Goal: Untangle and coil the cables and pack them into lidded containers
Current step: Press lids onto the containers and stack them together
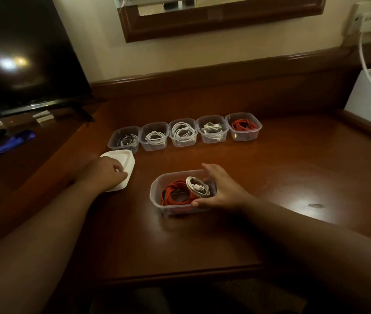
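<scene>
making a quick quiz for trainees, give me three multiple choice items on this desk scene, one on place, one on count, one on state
1. Where is the stack of white lids?
A. under the left hand, left of the near container
B. inside the red-cable container in the back row
C. on the white box at the right

2. How many containers stand in the back row?
A. three
B. five
C. seven

3. What state is the near container in?
A. lidded
B. empty
C. open, holding a red cable and a white cable

Key: 1 A, the hand rests on the stack. 2 B, five stand side by side. 3 C, no lid, both coils visible; the right hand grips it.
</scene>
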Motion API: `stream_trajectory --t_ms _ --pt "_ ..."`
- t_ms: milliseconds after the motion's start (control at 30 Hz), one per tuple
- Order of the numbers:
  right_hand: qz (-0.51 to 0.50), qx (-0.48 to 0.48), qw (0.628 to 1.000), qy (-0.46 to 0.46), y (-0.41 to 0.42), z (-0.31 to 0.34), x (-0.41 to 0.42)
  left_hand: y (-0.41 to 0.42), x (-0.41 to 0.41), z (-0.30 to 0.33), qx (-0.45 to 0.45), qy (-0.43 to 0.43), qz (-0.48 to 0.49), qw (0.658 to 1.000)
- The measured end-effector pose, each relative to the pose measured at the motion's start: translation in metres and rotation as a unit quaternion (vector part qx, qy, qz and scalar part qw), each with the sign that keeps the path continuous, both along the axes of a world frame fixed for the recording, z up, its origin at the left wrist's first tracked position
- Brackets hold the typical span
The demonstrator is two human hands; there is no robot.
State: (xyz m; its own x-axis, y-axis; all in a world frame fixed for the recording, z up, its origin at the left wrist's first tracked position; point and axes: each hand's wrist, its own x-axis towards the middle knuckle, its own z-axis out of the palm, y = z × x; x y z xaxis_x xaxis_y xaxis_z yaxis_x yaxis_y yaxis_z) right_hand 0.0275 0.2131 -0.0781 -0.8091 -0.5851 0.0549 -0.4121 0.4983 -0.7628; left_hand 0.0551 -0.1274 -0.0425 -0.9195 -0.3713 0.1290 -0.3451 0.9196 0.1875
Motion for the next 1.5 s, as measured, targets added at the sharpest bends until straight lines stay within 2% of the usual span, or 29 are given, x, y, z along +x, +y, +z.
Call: stream_trajectory --t_ms 267,400,567,667,767,833,900,1067,1267,1400,1500 --pt "0.009 -0.017 1.000 -0.024 0.001 -0.001 0.000 0.018 -0.006 0.011 -0.132 -0.075 -0.015 0.988" --pt "0.009 -0.064 0.996 -0.058 0.002 -0.005 -0.001 0.031 -0.007 0.011 -0.209 -0.116 -0.023 0.971" --pt "0.005 -0.074 0.995 -0.071 0.002 -0.007 -0.002 0.033 -0.007 0.009 -0.231 -0.110 -0.011 0.967" --pt "-0.004 -0.082 0.993 -0.079 0.002 -0.007 -0.002 0.037 -0.003 0.016 -0.195 -0.036 -0.007 0.980" --pt "-0.002 -0.086 0.993 -0.082 0.002 -0.005 -0.002 0.055 0.011 0.022 -0.080 0.105 -0.061 0.989" --pt "0.000 -0.091 0.992 -0.088 0.003 -0.005 -0.003 0.074 0.027 0.019 -0.043 0.176 -0.160 0.970" --pt "0.006 -0.102 0.990 -0.099 0.003 -0.006 -0.004 0.091 0.042 0.015 -0.055 0.210 -0.257 0.942" --pt "0.007 -0.093 0.991 -0.097 0.003 -0.005 -0.004 0.106 0.056 0.000 -0.071 0.209 -0.352 0.909" --pt "0.015 -0.048 0.998 -0.044 0.003 -0.005 -0.003 0.108 0.057 -0.014 -0.020 0.185 -0.409 0.893" --pt "0.016 -0.051 0.998 -0.026 0.005 -0.004 0.003 0.112 0.051 -0.016 0.048 0.175 -0.377 0.908" --pt "-0.003 -0.041 0.999 -0.019 0.003 -0.003 0.005 0.121 0.043 -0.013 0.063 0.129 -0.303 0.942"
